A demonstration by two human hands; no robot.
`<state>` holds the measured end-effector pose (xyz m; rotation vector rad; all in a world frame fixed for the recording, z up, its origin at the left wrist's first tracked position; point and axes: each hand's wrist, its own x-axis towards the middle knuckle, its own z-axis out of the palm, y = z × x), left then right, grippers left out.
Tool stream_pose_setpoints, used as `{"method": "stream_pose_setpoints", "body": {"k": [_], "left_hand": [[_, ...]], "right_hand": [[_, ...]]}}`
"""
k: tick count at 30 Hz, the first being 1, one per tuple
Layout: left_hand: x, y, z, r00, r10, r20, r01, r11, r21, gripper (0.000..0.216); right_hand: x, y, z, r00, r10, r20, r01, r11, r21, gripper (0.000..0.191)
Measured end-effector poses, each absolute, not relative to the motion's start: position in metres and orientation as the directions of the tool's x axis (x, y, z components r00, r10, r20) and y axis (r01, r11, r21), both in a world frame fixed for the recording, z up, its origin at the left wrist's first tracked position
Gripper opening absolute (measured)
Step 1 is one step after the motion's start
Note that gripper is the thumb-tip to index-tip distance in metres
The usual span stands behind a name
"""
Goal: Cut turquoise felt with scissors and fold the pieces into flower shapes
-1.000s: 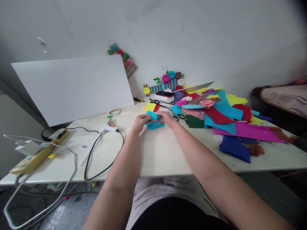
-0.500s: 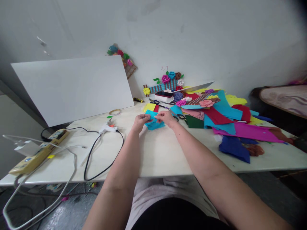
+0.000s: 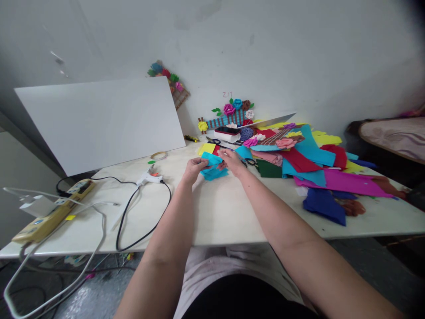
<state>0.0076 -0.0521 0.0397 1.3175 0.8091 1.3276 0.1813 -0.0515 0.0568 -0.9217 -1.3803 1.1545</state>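
Observation:
A small piece of blue crepe paper (image 3: 211,158) is held above the table between my hands. My left hand (image 3: 195,169) pinches its left edge between thumb and fingers. On its right side, my right hand (image 3: 230,160) has its fingers closed around the paper's edge. More blue crepe paper (image 3: 215,173) shows just beneath, touching or close to the table. Behind the hands are a yellow paper piece (image 3: 206,149) and a red one, partly covered. Black-handled scissors (image 3: 251,162) rest right of my right hand.
Left are a white glue gun (image 3: 149,177) with its black cord, a tape roll (image 3: 159,155) and a power strip (image 3: 55,212). A white board (image 3: 99,124) leans on the wall. Coloured crepe paper (image 3: 305,155) piles up at right. A phone (image 3: 227,130) lies on a white box.
My right hand has shifted slightly right and its fingers have changed position on the blue paper's edge. My left hand keeps its place.

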Motion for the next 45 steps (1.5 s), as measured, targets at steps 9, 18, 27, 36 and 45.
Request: {"method": "stream_pose_setpoints", "body": {"k": [9,18,27,36,45], "left_hand": [[0.012,-0.06,0.046,0.216,0.95,0.225,-0.141,-0.197,0.97,0.026],[0.014,-0.066,0.05,0.292,0.936,0.197,-0.001,-0.205,0.979,0.026],[0.011,-0.065,0.057,0.167,0.973,0.162,-0.144,-0.138,0.98,0.031],[0.01,-0.065,0.055,0.211,0.972,0.103,-0.183,-0.064,0.981,0.035],[0.01,-0.065,0.052,0.26,0.965,0.021,-0.197,0.032,0.98,0.012]], "right_hand": [[0.185,-0.054,0.057,-0.26,0.962,0.077,-0.016,0.076,-0.997,0.029],[0.186,-0.052,0.054,-0.262,0.961,0.084,0.04,0.097,-0.994,0.028],[0.186,-0.043,0.047,-0.216,0.967,0.135,-0.022,0.133,-0.991,0.032],[0.186,-0.042,0.047,-0.183,0.965,0.188,-0.056,0.181,-0.982,0.034],[0.183,-0.044,0.047,-0.191,0.963,0.192,-0.062,0.184,-0.981,0.03]]}}
